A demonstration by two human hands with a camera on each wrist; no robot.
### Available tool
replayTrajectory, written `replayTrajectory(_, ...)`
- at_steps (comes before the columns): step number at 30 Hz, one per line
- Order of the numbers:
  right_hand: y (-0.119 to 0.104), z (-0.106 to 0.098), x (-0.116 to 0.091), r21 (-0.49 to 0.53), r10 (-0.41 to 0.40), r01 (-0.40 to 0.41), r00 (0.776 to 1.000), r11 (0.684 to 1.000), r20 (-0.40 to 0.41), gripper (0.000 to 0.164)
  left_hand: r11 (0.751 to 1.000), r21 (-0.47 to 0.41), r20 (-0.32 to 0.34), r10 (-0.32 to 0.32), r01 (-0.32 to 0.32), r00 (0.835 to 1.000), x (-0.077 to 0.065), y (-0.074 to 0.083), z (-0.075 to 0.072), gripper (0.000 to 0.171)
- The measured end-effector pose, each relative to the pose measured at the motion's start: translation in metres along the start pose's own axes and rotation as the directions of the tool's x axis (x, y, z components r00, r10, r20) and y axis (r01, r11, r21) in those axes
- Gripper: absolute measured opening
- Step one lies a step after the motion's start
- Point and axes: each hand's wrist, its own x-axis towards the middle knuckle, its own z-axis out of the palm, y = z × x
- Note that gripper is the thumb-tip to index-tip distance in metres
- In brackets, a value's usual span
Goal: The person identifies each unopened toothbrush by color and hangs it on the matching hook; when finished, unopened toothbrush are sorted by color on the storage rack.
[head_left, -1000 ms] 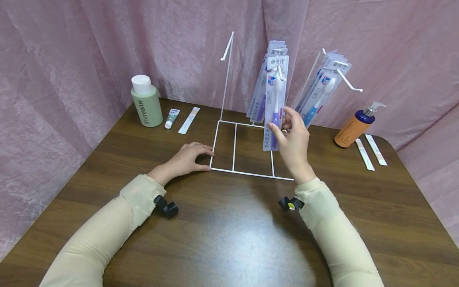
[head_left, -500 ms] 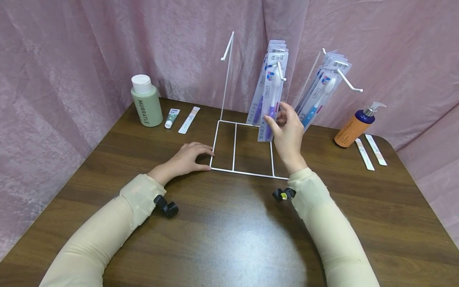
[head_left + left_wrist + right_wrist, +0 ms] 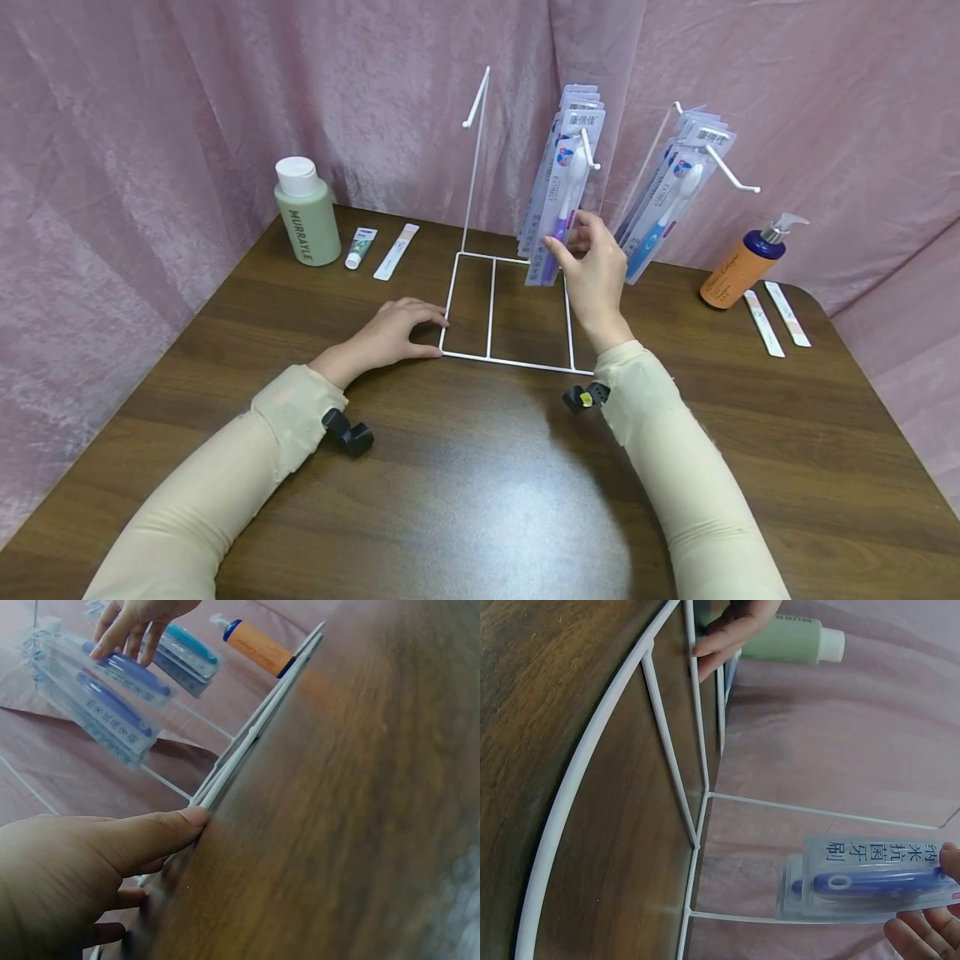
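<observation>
In the head view, my right hand [image 3: 597, 279] pinches the lower part of a packaged purple toothbrush [image 3: 564, 196], thumb in front and fingers behind. The pack hangs on the middle hook of a white wire display rack [image 3: 525, 364], in front of several like packs. My left hand [image 3: 390, 333] rests at the rack's front left corner. Its thumb touches the wire corner and its extended fingers touch the left side bar. Packaged blue toothbrushes [image 3: 663, 217] hang on the right hook. The left hook [image 3: 474, 104] is bare.
A green bottle [image 3: 307, 215], a small toothpaste tube [image 3: 362, 248] and a slim sachet [image 3: 396, 252] are at the left. An orange pump bottle [image 3: 738, 271] stands at the right, near two sachets [image 3: 787, 315]. A pink curtain [image 3: 300, 92] hangs behind the table [image 3: 450, 483].
My right hand has moved left and slightly away with the toothbrush pack, which now hangs tilted, closer to the packs behind it. My left hand has stayed in place.
</observation>
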Motion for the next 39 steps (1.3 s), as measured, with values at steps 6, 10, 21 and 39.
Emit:
replayTrajectory(6, -0.003, 0.0, 0.0, -0.017, 0.008, -0.007, 0.999, 1.0, 0.033, 0.046, 1.0, 0.0, 0.005, -0.004, 0.004, 1.0, 0.0, -0.001, -0.001, 0.046)
replayTrajectory(10, -0.005, 0.001, -0.001, -0.017, 0.015, -0.014, 0.998, 1.0, 0.061, 0.05, 1.0, 0.006, -0.005, 0.008, -0.008, 1.0, -0.001, -0.002, -0.001, 0.046)
replayTrajectory(21, -0.006, -0.001, -0.001, -0.015, 0.009, -0.008, 0.996, 1.0, 0.093, 0.052, 1.0, -0.003, -0.001, 0.003, -0.003, 1.0, -0.005, -0.006, -0.002, 0.046)
replayTrajectory(39, 0.006, -0.033, -0.022, -0.13, -0.13, 0.171, 0.953, 0.977, 0.274, 0.063, 0.995, 0.095, 0.022, -0.033, 0.031, 0.999, -0.012, -0.005, -0.019, 0.058)
